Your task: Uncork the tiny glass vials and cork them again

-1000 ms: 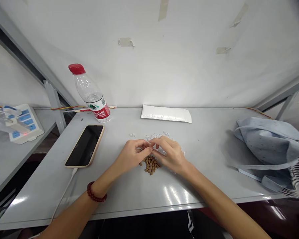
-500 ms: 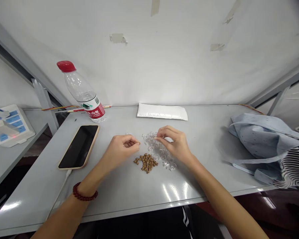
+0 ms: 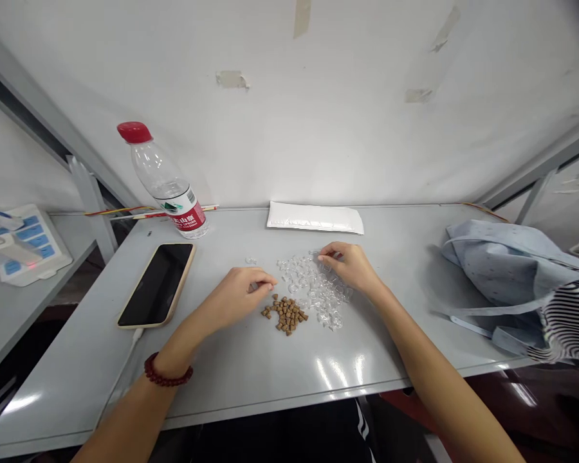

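Observation:
My left hand [image 3: 241,292], a dark red bead bracelet on its wrist, hovers just left of a small pile of brown cone-like pieces [image 3: 289,316]. Its thumb and forefinger are pinched together; whatever lies between them is too small to make out. Beside the brown pile spreads a heap of small clear plastic pieces [image 3: 313,289]. My right hand [image 3: 350,265] is over the upper right edge of this heap, fingertips pinched low among the clear pieces. What these fingers hold, if anything, cannot be seen. A few clear pieces [image 3: 251,260] lie apart, above my left hand.
On the left, a phone [image 3: 157,285] with a charging cable lies near a red-capped water bottle [image 3: 166,183]. A white packet [image 3: 315,218] rests by the wall. A light blue cloth bag [image 3: 506,263] sits at right, a power strip [image 3: 33,241] far left.
My right hand has shifted right and lowered to the clear heap's upper edge, uncovering more of it. My left hand stays pinched near the brown pile. The view has shifted slightly.

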### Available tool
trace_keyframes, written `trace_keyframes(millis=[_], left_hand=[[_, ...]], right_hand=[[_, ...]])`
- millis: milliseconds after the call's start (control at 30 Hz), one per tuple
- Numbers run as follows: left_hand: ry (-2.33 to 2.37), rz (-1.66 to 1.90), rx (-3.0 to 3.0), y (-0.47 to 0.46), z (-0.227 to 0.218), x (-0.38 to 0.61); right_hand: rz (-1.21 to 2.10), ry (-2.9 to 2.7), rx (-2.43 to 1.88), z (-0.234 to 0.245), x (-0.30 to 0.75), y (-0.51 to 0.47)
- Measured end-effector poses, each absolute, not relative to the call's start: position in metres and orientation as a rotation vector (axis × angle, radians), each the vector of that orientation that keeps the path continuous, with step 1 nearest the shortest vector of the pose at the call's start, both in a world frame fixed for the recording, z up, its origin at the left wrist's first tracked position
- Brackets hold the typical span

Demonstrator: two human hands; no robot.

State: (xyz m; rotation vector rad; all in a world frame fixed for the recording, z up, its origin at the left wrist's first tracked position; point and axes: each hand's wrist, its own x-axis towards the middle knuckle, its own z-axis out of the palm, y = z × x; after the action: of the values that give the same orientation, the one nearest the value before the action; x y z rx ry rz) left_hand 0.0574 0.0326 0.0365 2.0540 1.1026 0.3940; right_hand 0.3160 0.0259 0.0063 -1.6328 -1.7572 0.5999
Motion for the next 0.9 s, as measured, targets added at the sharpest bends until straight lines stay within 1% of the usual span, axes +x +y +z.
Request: trace_keyframes(millis=[167, 300, 533, 767, 900], left_hand=[[1.406, 0.592, 2.090, 0.045, 0.030, 0.051], [1.542, 0.599, 2.319, 0.052, 0.014, 0.048], [1.420, 0.566, 2.445, 0.053, -0.004, 0.047], [1.255, 0.545, 2.271, 0.047, 0.010, 0.055], [1.232, 0.572, 2.199, 0.044, 0.019, 0.057]], right_hand=[[0.617, -1.745, -1.651, 0.006, 0.321, 0.027], [0.613, -1.761, -1.649, 0.004, 0.324, 0.027], [0.635, -1.846, -1.636, 0.006, 0.333, 0.025], [0.735, -1.864, -1.686, 0.012, 0.343, 0.022], [0.671, -1.850, -1.656, 0.016, 0.338, 0.021]])
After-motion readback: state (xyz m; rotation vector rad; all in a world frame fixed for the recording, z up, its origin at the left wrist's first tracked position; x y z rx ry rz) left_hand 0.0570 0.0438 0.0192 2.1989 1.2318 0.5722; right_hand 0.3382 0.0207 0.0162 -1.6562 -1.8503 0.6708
